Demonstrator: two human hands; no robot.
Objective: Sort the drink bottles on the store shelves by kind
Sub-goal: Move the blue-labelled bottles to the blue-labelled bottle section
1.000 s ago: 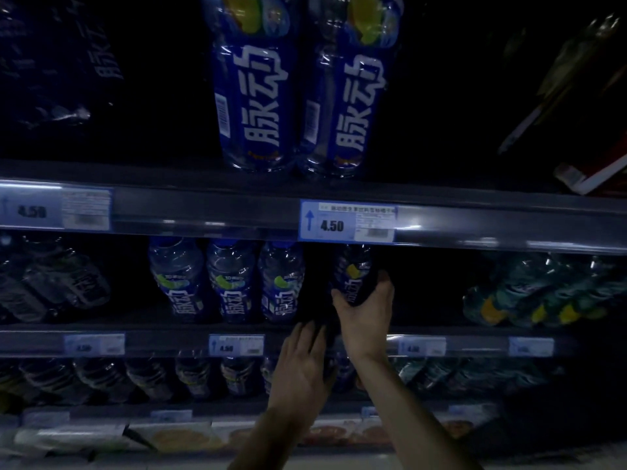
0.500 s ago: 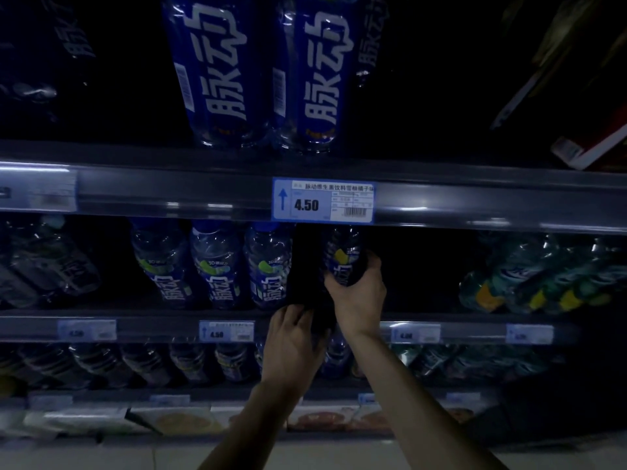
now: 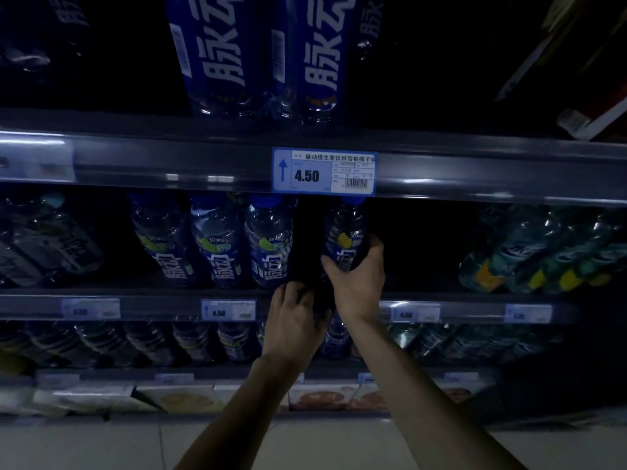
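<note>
The right hand (image 3: 358, 286) grasps an upright blue yellow-marked bottle (image 3: 344, 239) at the middle shelf (image 3: 152, 301). It is right of three green-marked bottles (image 3: 217, 242), with a dark gap between. The left hand (image 3: 293, 322) sits at the shelf's front edge, fingers curled into shadow; I cannot tell whether it holds anything.
</note>
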